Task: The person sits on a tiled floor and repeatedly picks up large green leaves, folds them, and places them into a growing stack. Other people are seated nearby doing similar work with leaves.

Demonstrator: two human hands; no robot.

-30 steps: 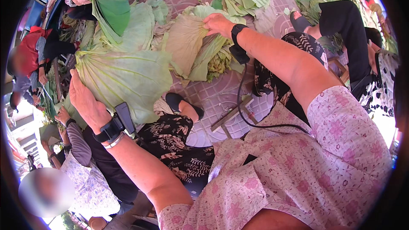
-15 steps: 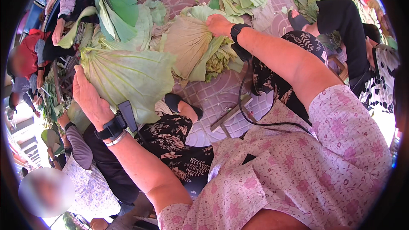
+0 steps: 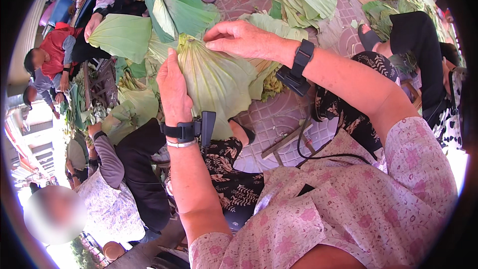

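A large pale-green lotus leaf [image 3: 214, 77], folded into a fan with ribs running from its gathered top, hangs in front of me. My left hand [image 3: 174, 89] grips its left edge near that top, its fingers partly behind the leaf. Close to the gathered end, on the other side, is my right hand [image 3: 249, 41]; its thumb and fingers are apart with nothing seen between them. Beneath and behind my right forearm lies a pile of folded, partly yellowed leaves [image 3: 271, 25]. Both wrists wear black straps with small devices.
Across from me a person's hand [image 3: 93, 24] holds green leaves [image 3: 122, 37]. Another stack of leaves [image 3: 308, 2] lies on the paved floor [image 3: 239, 0] farther off. People sit close at left and right. A small wooden stool [image 3: 286, 142] is near my knees, beside a black cable [image 3: 333, 156].
My left hand has moved right, bringing the leaf with it and turning it more upright. My right hand has come off the yellowed leaf pile and moved left beside the held leaf's top.
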